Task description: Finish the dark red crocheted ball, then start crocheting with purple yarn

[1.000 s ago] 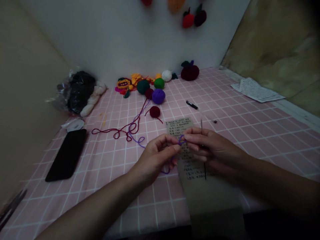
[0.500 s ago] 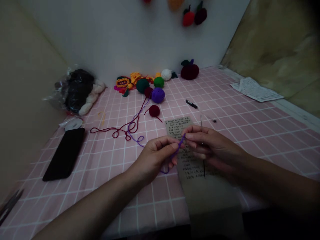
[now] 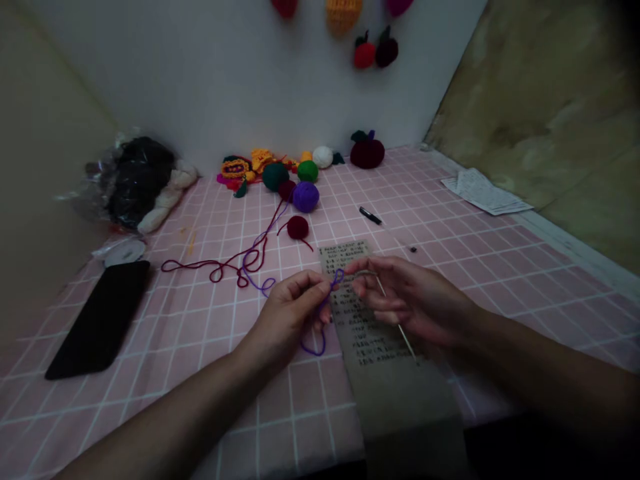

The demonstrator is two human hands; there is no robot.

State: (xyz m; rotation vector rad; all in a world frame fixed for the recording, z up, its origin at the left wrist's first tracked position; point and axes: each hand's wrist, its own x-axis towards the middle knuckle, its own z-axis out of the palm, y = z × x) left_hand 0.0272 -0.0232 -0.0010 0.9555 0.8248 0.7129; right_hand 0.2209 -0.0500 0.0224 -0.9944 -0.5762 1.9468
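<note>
My left hand (image 3: 287,317) is closed, pinching a strand of purple yarn (image 3: 320,320) with a small loop at its fingertips and a longer loop hanging below. My right hand (image 3: 410,300) is closed on a thin metal crochet hook (image 3: 395,320), whose tip points toward the yarn loop. The purple strand trails back to a purple yarn ball (image 3: 305,196). Both hands hover above a brown paper sheet with printed lines (image 3: 360,313) on the pink grid-patterned table (image 3: 200,373).
A dark red yarn ball (image 3: 297,227) and a loose dark red strand (image 3: 215,267) lie behind my hands. Several yarn balls and crocheted pieces (image 3: 270,170) sit by the wall. A black phone (image 3: 95,320), bagged yarn (image 3: 135,180), a pen (image 3: 370,215) and papers (image 3: 483,193) lie around.
The crochet hook has swung from upright to slanted, its tip now at the yarn loop. The view has shifted so everything sits further left and lower.
</note>
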